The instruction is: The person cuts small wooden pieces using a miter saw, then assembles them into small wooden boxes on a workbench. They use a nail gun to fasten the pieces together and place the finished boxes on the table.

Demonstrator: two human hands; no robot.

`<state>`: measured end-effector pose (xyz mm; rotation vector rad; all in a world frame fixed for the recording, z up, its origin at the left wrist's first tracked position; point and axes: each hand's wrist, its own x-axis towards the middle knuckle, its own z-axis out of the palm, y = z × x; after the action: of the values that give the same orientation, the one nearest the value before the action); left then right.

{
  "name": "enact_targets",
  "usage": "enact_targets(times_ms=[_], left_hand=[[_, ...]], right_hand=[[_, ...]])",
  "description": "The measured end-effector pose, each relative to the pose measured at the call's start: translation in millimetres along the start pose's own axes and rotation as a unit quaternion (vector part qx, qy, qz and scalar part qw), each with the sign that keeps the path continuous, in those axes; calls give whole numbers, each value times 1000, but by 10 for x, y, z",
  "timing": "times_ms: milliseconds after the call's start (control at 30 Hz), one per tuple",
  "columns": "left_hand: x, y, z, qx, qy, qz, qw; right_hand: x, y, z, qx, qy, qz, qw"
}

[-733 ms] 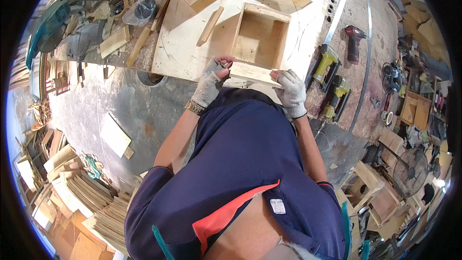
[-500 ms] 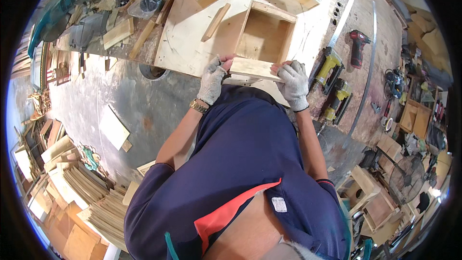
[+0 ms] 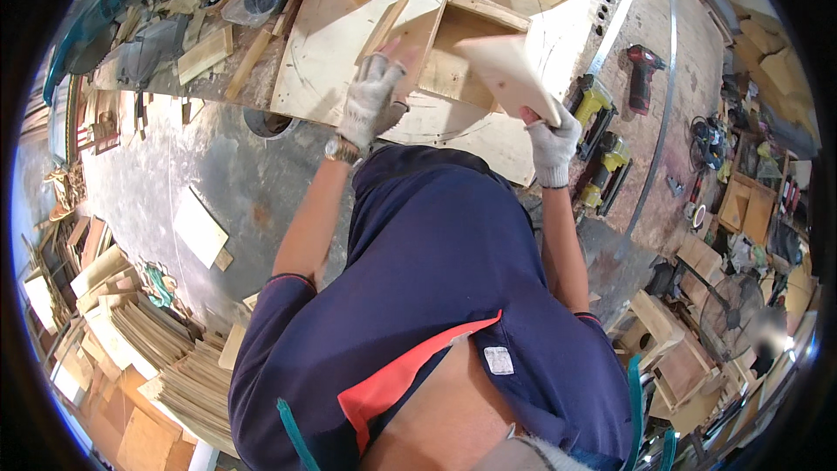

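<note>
Head view: right hand in white knit glove pinches lower corner of pale flat plywood panel, held tilted above open square wooden box frame on light plywood benchtop. Left hand, gloved, rests on box's near-left edge; whether it clamps, cannot tell. Advice: steady box, square panel to frame edges before lowering, keep fingertips clear of seam.

yellow nail guns | red drill | metal ruler | plywood stacks
</note>
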<state>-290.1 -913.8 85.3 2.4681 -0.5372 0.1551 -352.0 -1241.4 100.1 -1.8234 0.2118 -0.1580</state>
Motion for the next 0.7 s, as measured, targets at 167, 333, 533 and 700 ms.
enact_targets(times_ms=[167,333,533,700], left_hand=[[529,-458,265,48,-123,236,963],[516,-159,674,100,-95,319,938],[562,103,782,49,-191,250,948],[794,-27,801,33,-126,258,957]], right_hand=[[-395,-174,-146,165,32,156,973],[-939,151,-26,76,77,203,973],[-989,433,270,-182,191,158,952],[-781,237,413,-226,97,263,933]])
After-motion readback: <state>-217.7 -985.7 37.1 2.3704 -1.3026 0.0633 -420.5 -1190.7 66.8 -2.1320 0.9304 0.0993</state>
